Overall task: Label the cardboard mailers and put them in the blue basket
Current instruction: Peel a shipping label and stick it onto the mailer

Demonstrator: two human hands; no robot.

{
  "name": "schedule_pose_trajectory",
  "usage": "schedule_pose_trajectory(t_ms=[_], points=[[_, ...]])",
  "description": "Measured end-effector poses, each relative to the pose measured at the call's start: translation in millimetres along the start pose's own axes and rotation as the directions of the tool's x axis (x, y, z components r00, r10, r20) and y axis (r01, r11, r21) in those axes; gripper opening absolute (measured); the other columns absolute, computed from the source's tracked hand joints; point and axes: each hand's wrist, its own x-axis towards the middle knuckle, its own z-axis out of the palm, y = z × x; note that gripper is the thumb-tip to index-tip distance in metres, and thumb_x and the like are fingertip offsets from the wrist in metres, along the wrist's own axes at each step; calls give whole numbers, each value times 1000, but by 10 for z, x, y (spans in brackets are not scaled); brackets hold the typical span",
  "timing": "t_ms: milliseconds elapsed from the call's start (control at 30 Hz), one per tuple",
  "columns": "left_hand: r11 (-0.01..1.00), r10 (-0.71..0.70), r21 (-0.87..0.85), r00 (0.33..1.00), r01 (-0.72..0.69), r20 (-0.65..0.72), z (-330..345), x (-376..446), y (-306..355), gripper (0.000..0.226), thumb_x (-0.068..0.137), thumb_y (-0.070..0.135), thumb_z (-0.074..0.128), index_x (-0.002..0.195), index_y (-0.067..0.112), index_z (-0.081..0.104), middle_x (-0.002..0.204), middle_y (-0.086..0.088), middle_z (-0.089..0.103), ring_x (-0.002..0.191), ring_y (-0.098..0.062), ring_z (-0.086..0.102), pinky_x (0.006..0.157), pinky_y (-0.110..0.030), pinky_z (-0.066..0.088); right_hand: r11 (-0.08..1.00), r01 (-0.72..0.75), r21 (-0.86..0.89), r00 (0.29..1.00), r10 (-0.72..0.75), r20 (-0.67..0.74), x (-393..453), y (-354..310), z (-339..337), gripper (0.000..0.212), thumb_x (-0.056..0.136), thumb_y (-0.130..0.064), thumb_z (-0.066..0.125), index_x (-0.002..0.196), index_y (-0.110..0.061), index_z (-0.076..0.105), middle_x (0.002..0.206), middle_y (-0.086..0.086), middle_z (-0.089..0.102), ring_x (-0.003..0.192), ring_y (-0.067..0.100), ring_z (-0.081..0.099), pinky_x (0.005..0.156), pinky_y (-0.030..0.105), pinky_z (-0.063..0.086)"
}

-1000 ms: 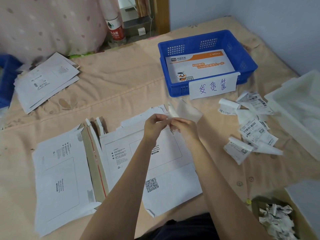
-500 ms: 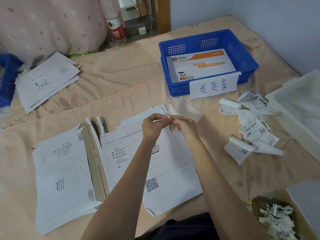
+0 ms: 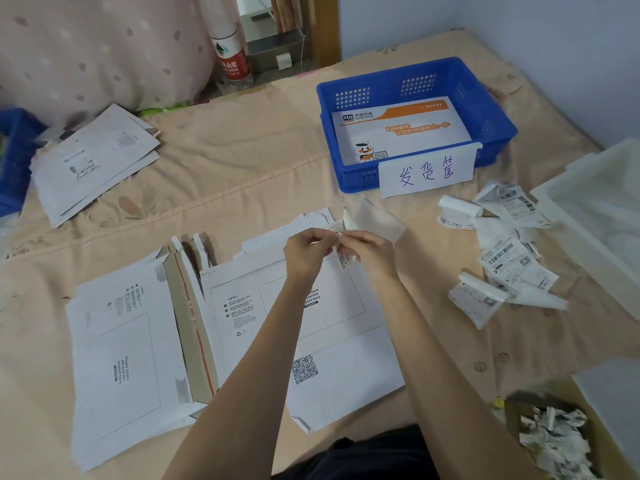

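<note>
Several white cardboard mailers lie spread in front of me on the beige sheet. Above the middle one, my left hand and my right hand meet and both pinch a shipping label. Its translucent backing paper sticks up behind my right hand. The blue basket stands at the back right with a paper sign on its front and one orange-and-white mailer inside.
Loose curled labels lie right of my hands. A white bin stands at the far right. A box of crumpled paper sits at the lower right. Another mailer stack lies at the back left, by a water bottle.
My hands have stayed together over the middle mailer, fingers working slightly at the label edge. Nothing else has moved.
</note>
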Motion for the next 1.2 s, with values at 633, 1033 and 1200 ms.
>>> schedule_pose_trajectory(t_ms=[633, 1033, 1200], points=[[983, -162, -115, 975, 146, -150, -32, 101, -87, 17, 97, 12, 39, 82, 20, 42, 113, -23, 60, 78, -34, 66, 65, -30, 54, 955, -253, 158, 967, 245, 67, 129, 23, -52, 35, 94, -30, 37, 91, -10, 66, 91, 7, 69, 81, 19, 65, 76, 29, 44], [970, -184, -170, 982, 175, -41, -41, 14, -32, 29, 92, 33, 59, 103, 7, 52, 91, -10, 70, 79, -19, 69, 60, -24, 54, 996, -82, -45, 992, 77, -104, 149, 179, 82, 32, 77, 1, 72, 96, -12, 50, 81, -2, 61, 66, 11, 60, 61, 15, 51], [986, -161, 64, 983, 156, 84, -62, 28, -120, 17, 88, 15, 64, 73, 12, 56, 83, -5, 61, 79, -18, 62, 62, -24, 50, 989, -43, -140, 994, 28, -109, 165, 246, 65, 31, 80, -6, 67, 104, -13, 50, 92, 1, 63, 81, 16, 61, 83, 32, 50]])
